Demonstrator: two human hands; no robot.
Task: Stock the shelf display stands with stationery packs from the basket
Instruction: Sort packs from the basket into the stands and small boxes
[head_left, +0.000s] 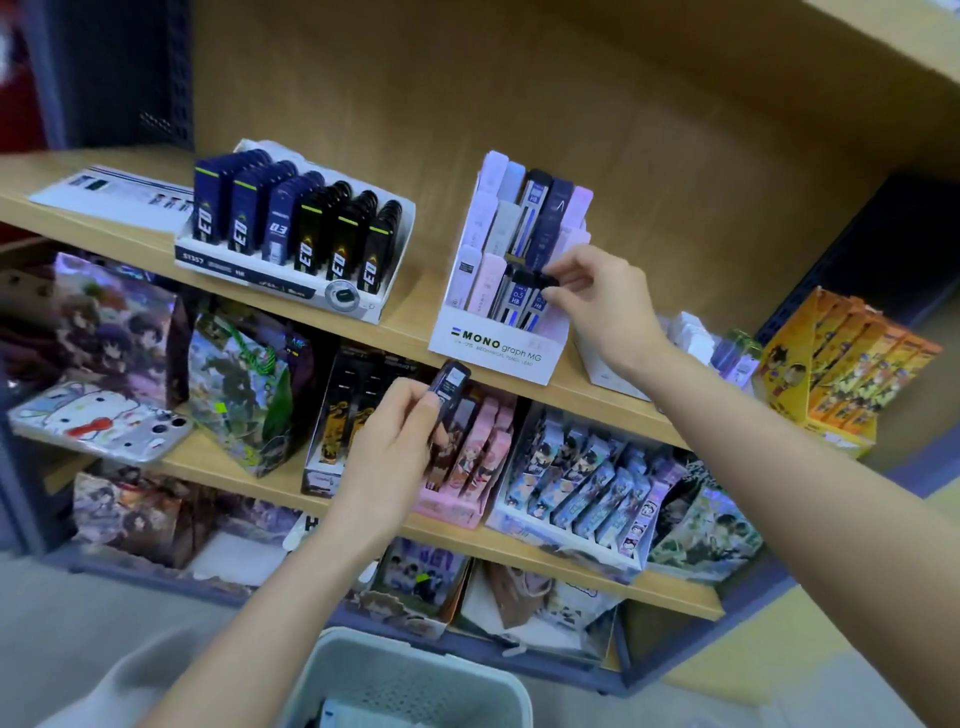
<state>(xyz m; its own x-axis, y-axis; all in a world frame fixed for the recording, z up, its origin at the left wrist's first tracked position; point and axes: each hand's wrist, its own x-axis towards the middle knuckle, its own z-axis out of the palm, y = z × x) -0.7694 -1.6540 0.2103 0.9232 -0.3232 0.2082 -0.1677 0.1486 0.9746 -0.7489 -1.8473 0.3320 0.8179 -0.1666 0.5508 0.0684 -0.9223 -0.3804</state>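
On the light wooden shelf (422, 293), the right hand (605, 304) pinches a black-capped lead pack (540, 285) in the front row of the white cardboard stand (493, 358), while the left hand (392, 447) grips a dark spare pack (451, 383) below, and a skewed push could topple neighbouring packs.

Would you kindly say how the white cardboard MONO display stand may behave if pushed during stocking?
The white cardboard MONO display stand likely slides easily, being thin card on a smooth wooden shelf. Its tall, stepped, loaded tiers may make it tip backward. The right hand, pinching a dark-capped pack in its front row, should press gently.
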